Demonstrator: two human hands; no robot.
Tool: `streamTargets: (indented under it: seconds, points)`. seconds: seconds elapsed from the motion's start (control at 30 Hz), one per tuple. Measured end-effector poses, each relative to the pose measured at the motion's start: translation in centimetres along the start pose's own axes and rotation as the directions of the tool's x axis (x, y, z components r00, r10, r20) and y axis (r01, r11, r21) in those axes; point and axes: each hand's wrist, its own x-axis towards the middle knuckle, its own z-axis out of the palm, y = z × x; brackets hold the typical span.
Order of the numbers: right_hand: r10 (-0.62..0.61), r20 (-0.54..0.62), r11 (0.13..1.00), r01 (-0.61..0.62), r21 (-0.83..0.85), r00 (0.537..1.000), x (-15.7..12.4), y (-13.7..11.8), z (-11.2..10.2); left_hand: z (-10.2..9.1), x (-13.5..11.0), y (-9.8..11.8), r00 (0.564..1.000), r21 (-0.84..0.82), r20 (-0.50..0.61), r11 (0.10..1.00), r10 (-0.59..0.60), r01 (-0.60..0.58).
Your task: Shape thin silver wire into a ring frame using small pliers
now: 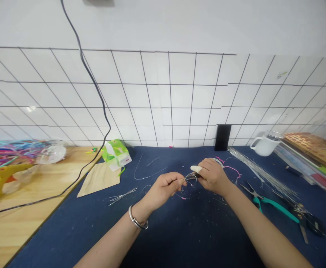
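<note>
Thin silvery wire [191,175] bends in loops between my two hands over the dark blue mat. My left hand [167,183], with a silver bangle [137,219] at the wrist, pinches the wire between thumb and forefinger. Close by on the right, my right hand [213,175] is closed, knuckles up, at the other side of the loops. One of its fingers wears a white cover [196,169]. Something dark shows under these fingers, but the hand hides most of it. Pink-wrapped wire [234,169] lies beyond the right hand.
Teal-handled pliers [277,207], a bundle of straight wires [263,173] and a white jug [265,145] are at right. Short wires [123,196], a cloth pouch [99,179] and a green packet [116,153] lie left. A yellow glue gun [0,178] and black cable [79,175] cross the wooden side.
</note>
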Motion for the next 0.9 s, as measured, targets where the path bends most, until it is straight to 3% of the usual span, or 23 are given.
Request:
streamTargets:
  seconds: [0.27, 0.5, 0.9]
  points:
    - [-0.026, 0.057, 0.997, 0.022, 0.072, 0.998, 0.28, 0.01, -0.48, -0.04, 0.11, -0.15, 0.999, 0.096, -0.04, 0.995, -0.036, 0.039]
    - [-0.058, 0.09, 0.998, 0.06, -0.018, 0.994, 0.19, 0.26, -0.53, 0.08, 0.28, -0.32, 0.992, -0.066, -0.021, 0.99, -0.123, 0.122]
    - [-0.089, 0.089, 0.989, 0.099, -0.113, 0.992, 0.26, 0.15, -0.73, 0.44, 0.29, 0.16, 0.989, 0.002, -0.098, 0.994, -0.107, 0.108]
